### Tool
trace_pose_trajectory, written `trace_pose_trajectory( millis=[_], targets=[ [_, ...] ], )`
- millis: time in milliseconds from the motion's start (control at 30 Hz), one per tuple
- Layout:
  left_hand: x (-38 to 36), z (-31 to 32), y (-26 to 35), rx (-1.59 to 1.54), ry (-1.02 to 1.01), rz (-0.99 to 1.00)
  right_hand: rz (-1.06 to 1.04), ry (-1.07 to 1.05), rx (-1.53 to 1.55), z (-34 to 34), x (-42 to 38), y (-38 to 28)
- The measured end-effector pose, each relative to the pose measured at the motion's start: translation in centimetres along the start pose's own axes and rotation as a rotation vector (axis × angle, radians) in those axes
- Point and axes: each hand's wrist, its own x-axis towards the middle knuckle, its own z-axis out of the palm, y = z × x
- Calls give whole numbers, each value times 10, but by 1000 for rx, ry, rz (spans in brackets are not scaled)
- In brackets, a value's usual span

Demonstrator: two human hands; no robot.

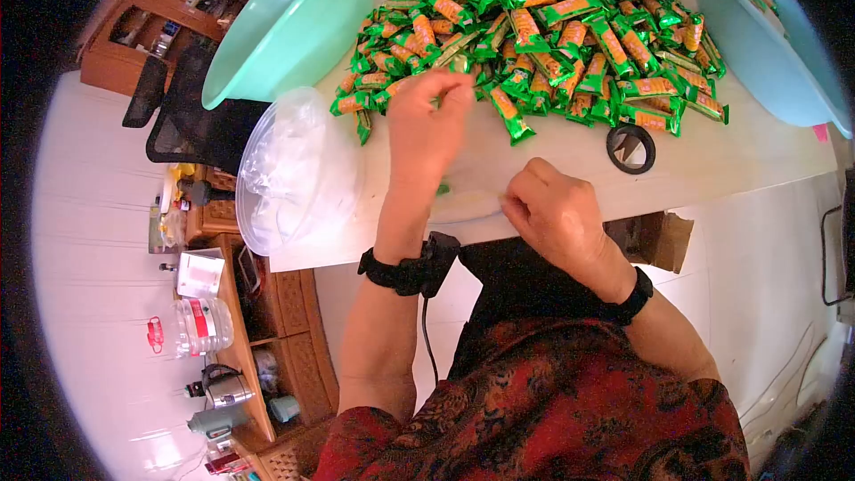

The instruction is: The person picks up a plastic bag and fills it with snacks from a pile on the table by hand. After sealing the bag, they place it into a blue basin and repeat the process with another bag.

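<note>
A large heap of small green-and-orange wrapped snack packets (570, 36) covers the far half of the white table (730, 160). My left hand (429, 120) is raised at the heap's near left edge, its thumb and fingers pinched together; what they hold, if anything, I cannot make out. Closer to the table's front edge, my right hand (559, 218) has its fingers curled in and pressed together, hiding whatever may be inside. Between the hands lies a small green scrap (443, 188). A black ring-shaped roll (631, 149), like tape, rests right of my right hand.
Left of my left hand stands a clear plastic tub (254, 174) with white plastic in it. A green basin (294, 27) is tilted behind it. At the right edge stands a blue basin (775, 44). Below the table is a cardboard box (668, 242).
</note>
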Motion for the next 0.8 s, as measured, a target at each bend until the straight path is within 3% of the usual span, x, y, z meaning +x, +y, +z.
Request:
trace_pose_trajectory(
  millis=[33, 100, 233, 300, 367, 433, 467, 800],
  targets=[
    [-1, -4, 7, 2, 0, -4, 8, -5, -1, 0, 0, 0],
    [-6, -13, 20, -338, 109, -148, 11, -4, 16, 2, 0, 1],
    [-37, -41, 56, -208, 172, -38, 27, 12, 25, 2, 1, 0],
    [-72, -54, 72, -91, 37, -173, 34, 15, 31, 3, 1, 1],
    [-105, -64, 81, 15, -147, -116, 42, 16, 38, 4, 0, 1],
    [-135, -67, 88, -131, -293, -279, 36, 32, 39, 3, 0, 1],
    [-148, -67, 82, -101, -353, -248, 37, 27, 40, 4, 1, 2],
    [-148, -56, 71, 188, -334, -103, 68, 29, 39, 4, 1, 1]
  ],
)
